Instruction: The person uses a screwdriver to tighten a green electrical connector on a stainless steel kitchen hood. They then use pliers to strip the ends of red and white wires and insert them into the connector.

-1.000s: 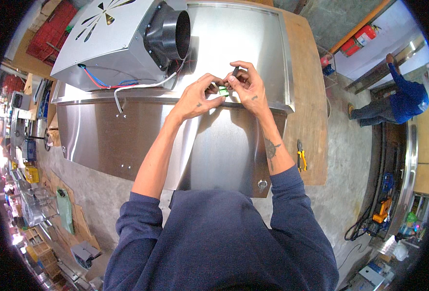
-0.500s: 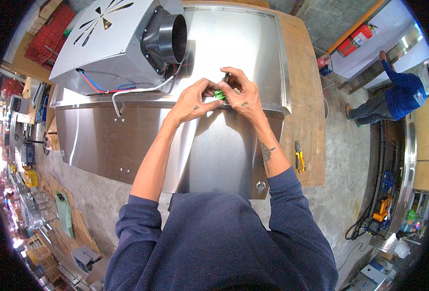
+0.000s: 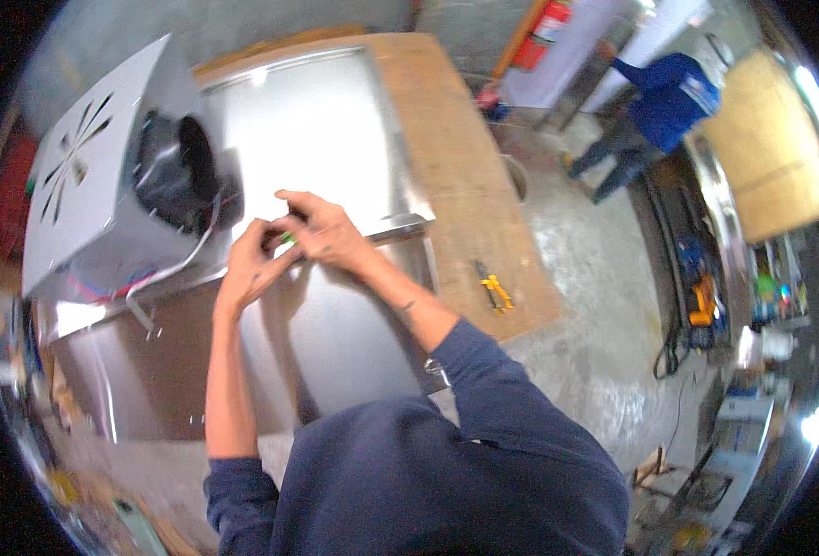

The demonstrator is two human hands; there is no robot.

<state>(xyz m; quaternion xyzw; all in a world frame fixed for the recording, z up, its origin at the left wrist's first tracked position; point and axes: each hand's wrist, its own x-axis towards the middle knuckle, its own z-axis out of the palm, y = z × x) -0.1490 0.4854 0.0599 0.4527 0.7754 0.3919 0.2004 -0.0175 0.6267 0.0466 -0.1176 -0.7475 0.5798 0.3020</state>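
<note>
My left hand [image 3: 250,269] and my right hand [image 3: 329,238] meet above the stainless steel panel [image 3: 349,338], fingertips pinched together. Between them shows a small bright green piece [image 3: 287,238], mostly covered by the fingers and too blurred to name more exactly. Both hands are closed on it, with the right index finger raised. Left of the hands stands a grey metal blower housing [image 3: 81,236] with a black round outlet [image 3: 176,171]. A white cable [image 3: 180,266] and red and blue wires come out near its lower edge.
Yellow-and-black pliers [image 3: 496,289] lie on the wooden tabletop [image 3: 465,185] to the right. Beyond, a person in blue [image 3: 661,107] stands near a red fire extinguisher [image 3: 541,35]. Tools and a long metal edge [image 3: 720,199] line the right side.
My view has swung to the right, so the table and housing appear farther left and tilted. Both hands still hold the green piece together. The black part seen earlier by the right fingers no longer shows.
</note>
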